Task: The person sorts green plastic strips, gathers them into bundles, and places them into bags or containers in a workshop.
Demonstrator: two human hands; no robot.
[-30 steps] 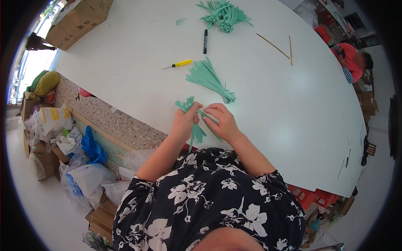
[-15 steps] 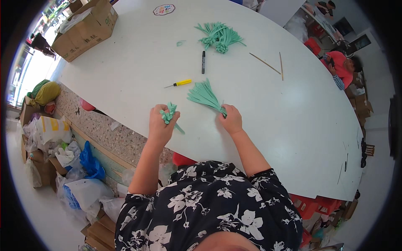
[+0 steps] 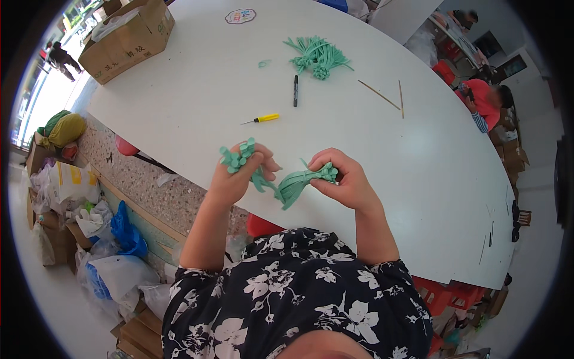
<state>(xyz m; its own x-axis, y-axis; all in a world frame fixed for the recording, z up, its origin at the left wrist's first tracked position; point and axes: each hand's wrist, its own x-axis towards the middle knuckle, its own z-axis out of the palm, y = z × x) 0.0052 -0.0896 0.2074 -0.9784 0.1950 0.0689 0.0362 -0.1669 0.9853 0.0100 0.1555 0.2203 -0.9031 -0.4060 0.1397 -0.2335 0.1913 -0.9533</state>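
Observation:
My left hand (image 3: 228, 184) is closed around a bunch of mint-green strips (image 3: 237, 158), whose knobby ends poke up above the fingers. In my right hand (image 3: 354, 184), thumb and fingers pinch a second green bundle (image 3: 293, 188) near its knobby end. A thin strip appears to bind that bundle, and its loose tails point left and down toward my left hand. Both hands hover over the near edge of the white table (image 3: 382, 197). Farther back lies a pile of similar green bundles (image 3: 323, 57).
A yellow-handled pointed tool (image 3: 266, 118), a black marker (image 3: 296, 91) and two thin sticks (image 3: 380, 96) lie beyond my hands. An open cardboard box (image 3: 128, 48) stands at the far left. Bags (image 3: 128, 230) crowd the floor at left. A person in pink (image 3: 485, 105) is at far right.
My right hand has turned its bundle, so the tails now point left and down instead of away from me. It has come nearer my left hand, whose fingers have loosened somewhat.

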